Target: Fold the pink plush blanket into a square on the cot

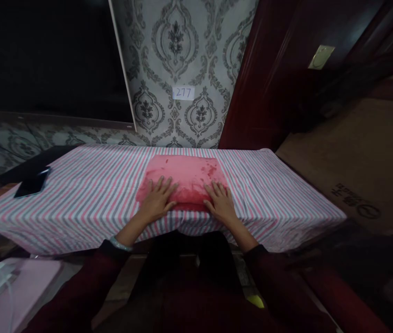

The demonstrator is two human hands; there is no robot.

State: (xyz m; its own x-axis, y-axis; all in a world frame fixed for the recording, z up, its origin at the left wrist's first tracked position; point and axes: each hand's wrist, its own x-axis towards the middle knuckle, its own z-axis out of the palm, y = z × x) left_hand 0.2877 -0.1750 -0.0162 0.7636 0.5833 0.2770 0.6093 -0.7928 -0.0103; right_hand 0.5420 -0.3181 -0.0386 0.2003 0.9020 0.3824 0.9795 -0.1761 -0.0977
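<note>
A folded red-pink cloth (185,175) lies in the middle of a table covered with a pink, grey and white striped sheet (92,194). My left hand (157,200) rests flat on the cloth's near left corner, fingers spread. My right hand (221,201) lies flat on its near right corner, fingers stretched out. Both hands press on the cloth and hold nothing. Dark red sleeves cover my forearms, and a pale bracelet (120,243) sits on my left wrist.
A dark phone-like slab (32,183) and a black flat object (33,162) lie at the table's left end. Patterned wallpaper with a label reading 277 (183,93) stands behind. A dark red door (269,74) is at the right, cardboard (356,171) beyond it. A pink box (12,291) sits lower left.
</note>
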